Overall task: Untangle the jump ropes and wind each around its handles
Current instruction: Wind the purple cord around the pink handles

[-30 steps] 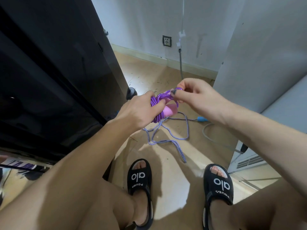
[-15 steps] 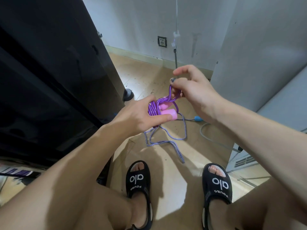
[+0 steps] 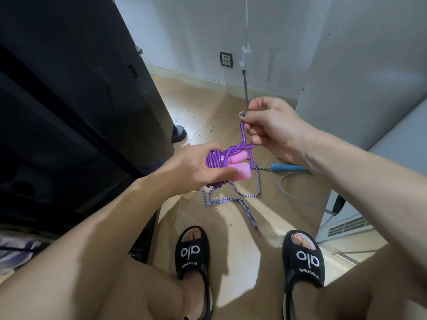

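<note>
Tan floor between a dark cabinet and pale walls: the purple rope is being tied off over its pink handles.

Left hand [image 3: 191, 168] is closed around the pink handles [image 3: 238, 168], held side by side in front of the knees, with the purple rope [image 3: 216, 161] coiled in tight glossy turns around them. Right hand [image 3: 275, 128] pinches a short loop of that rope just above the bundle, where the strand crosses itself in what looks like a finishing knot. Judged from this, winding of the first rope is nearly done; the next move calls for pulling the loop snug without loosening the coils. A second rope [image 3: 233, 199], striped blue and white, lies slack in loose bends on the floor [image 3: 245, 239] beyond the sandals [image 3: 191, 252], its blue handle [image 3: 287, 167] near the wall, not yet wound.
</note>
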Demonstrator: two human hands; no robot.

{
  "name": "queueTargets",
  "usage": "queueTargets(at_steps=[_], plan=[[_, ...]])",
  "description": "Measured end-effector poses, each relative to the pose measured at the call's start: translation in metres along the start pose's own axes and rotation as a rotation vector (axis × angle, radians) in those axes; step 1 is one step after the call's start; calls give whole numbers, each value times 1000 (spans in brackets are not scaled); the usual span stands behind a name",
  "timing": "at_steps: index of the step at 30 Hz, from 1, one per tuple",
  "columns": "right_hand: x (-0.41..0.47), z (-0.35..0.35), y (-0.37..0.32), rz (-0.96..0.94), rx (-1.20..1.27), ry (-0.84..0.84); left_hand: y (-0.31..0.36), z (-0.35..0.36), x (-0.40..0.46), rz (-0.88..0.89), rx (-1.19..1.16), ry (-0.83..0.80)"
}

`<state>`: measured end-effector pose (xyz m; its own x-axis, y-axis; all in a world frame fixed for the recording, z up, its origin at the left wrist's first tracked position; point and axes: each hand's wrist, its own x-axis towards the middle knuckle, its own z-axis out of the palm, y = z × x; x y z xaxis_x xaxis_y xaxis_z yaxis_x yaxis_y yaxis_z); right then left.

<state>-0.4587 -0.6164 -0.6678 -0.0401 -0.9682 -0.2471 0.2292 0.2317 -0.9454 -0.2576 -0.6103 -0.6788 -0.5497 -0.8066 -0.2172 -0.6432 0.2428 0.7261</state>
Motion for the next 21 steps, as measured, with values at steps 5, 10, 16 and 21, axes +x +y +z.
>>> queueTargets(at_steps=[5, 10, 16, 21], plan=[[1, -3, 3, -1, 59, -28, -5, 0, 4, 19, -2, -4], [7, -6, -2, -88, 148, -68, -29, 0, 20, 33, -73, -91], [29, 4, 3, -152, -215, -53, -24, 11, 84, 94, -337, 13], [88, -1, -21, -139, -153, 77, -17, -19, 156, 83, -339, 61]])
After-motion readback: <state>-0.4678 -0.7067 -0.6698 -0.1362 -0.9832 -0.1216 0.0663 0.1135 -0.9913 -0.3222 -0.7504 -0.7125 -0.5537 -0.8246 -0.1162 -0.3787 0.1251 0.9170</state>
